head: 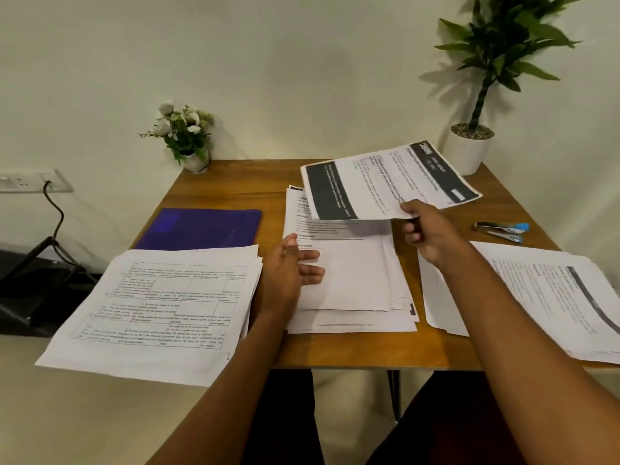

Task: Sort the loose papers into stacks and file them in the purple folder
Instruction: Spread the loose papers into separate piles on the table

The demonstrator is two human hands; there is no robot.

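My right hand (pixel 427 229) pinches a printed sheet with dark bands (pixel 385 182) by its near edge, holding it in the air above the middle pile of papers (pixel 352 283). My left hand (pixel 292 266) hovers at that pile's left edge, fingers relaxed and holding nothing. A stack of sheets with tables (pixel 157 307) lies at the left, overhanging the table's front edge. Another stack of printed pages (pixel 550 297) lies at the right. The purple folder (pixel 201 228) lies closed behind the left stack.
A stapler with blue ends (pixel 501 229) lies at the right, behind the right stack. A small flower pot (pixel 188 139) stands at the wooden table's (pixel 228 182) back left corner, a tall potted plant (pixel 476 142) at the back right. A black chair (pixel 33 290) stands left of the table.
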